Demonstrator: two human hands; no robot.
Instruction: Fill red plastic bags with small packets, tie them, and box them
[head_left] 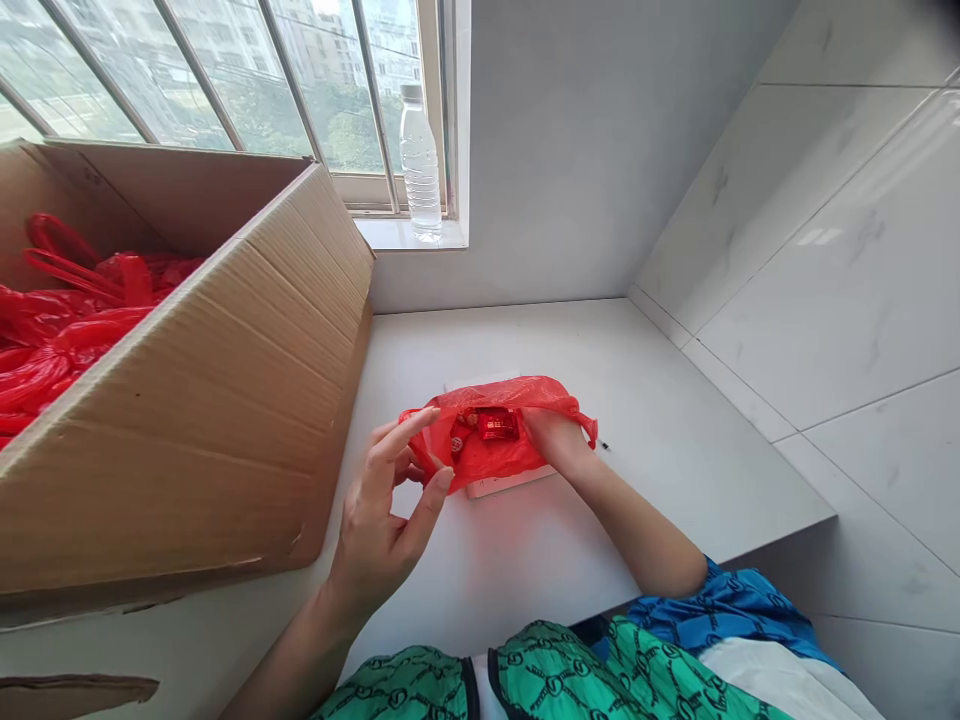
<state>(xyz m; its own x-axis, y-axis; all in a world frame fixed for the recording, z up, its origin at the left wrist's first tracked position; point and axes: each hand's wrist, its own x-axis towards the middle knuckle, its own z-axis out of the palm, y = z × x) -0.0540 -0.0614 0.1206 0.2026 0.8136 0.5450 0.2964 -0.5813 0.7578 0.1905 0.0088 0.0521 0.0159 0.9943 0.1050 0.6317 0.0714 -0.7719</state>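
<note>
A thin red plastic bag (495,460) is held with its mouth gaping upward over the white tabletop. Several small red wrapped packets (498,425) show inside it. At the bag's left edge is my left hand (390,490), with index finger and thumb spread along the rim and the other fingers curled against the plastic. My right hand (551,435) reaches into the bag from the right; its fingers are hidden by the plastic, so what they touch does not show. Beneath the bag lies a flat white object (510,485), mostly covered.
A large open cardboard box (247,370) full of red plastic bags (82,330) stands on the left. A clear water bottle (421,170) is on the sill of the barred window. Right of the bag lies a small dark-tipped item (604,446). Tiled wall (847,270) bounds the right.
</note>
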